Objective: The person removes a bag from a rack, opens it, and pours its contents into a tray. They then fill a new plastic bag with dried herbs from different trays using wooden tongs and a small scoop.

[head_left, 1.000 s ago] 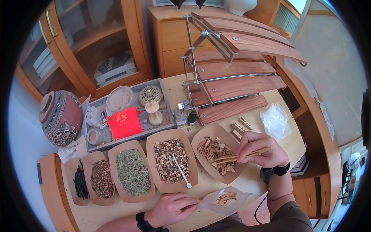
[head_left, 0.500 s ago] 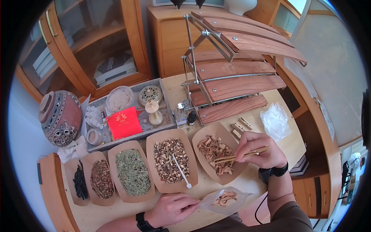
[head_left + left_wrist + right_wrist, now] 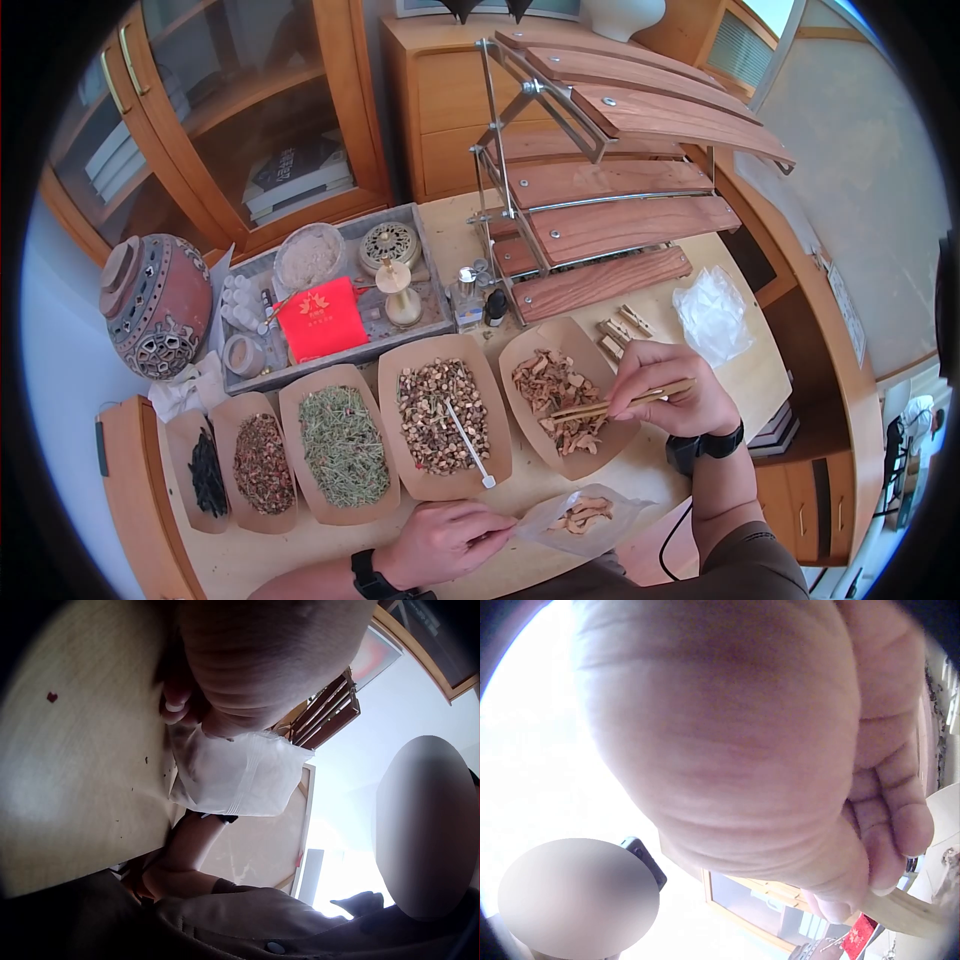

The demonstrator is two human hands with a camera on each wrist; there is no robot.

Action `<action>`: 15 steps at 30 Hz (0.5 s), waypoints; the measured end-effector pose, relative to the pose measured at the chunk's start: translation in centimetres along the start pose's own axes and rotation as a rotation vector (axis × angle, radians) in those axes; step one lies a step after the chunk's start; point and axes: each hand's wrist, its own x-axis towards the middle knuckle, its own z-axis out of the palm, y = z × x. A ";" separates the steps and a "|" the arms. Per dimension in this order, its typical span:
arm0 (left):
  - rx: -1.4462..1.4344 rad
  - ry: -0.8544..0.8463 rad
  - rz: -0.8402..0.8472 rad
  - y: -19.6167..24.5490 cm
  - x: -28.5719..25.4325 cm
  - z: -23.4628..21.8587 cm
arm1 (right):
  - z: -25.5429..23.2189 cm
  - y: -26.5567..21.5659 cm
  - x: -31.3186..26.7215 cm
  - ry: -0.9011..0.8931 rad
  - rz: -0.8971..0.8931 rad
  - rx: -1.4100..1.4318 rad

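Wooden tweezers are pinched between the thumb and fingers of my right hand; their tips lie among the brown wood chips in the rightmost paper tray. Near the table's front edge my left hand pinches the edge of a translucent bag with several pale slices in it. The left wrist view shows the bag beneath my left hand. In the right wrist view the tweezers come out past the fingertips of my right hand.
Four more paper trays hold mixed pieces, green herb, reddish bits and dark strips. Behind them stand a grey tray with a red pouch, small bottles, a slatted wooden rack and crumpled plastic.
My right hand has shifted slightly to the left with the tweezers, whose tips have moved a little left over the wood chips. The left hand and bag look unmoved.
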 end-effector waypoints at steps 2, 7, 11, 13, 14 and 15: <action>-0.005 0.001 -0.003 0.0 0.0 0.0 | 0.0 0.0 0.0 0.005 0.003 0.008; 0.009 -0.002 0.007 0.1 0.2 -0.1 | -0.2 0.2 0.1 0.022 0.007 0.051; 0.000 0.004 0.015 -0.1 0.1 0.0 | -0.3 0.3 0.3 0.008 0.026 0.073; -0.001 0.000 0.005 0.0 0.0 0.0 | -0.2 0.4 0.4 0.008 0.026 0.081; -0.001 0.002 0.003 -0.1 0.0 0.0 | -0.2 0.5 0.4 0.017 0.026 0.082; 0.004 0.005 0.013 -0.1 0.0 0.0 | -0.1 0.5 0.4 0.025 0.026 0.084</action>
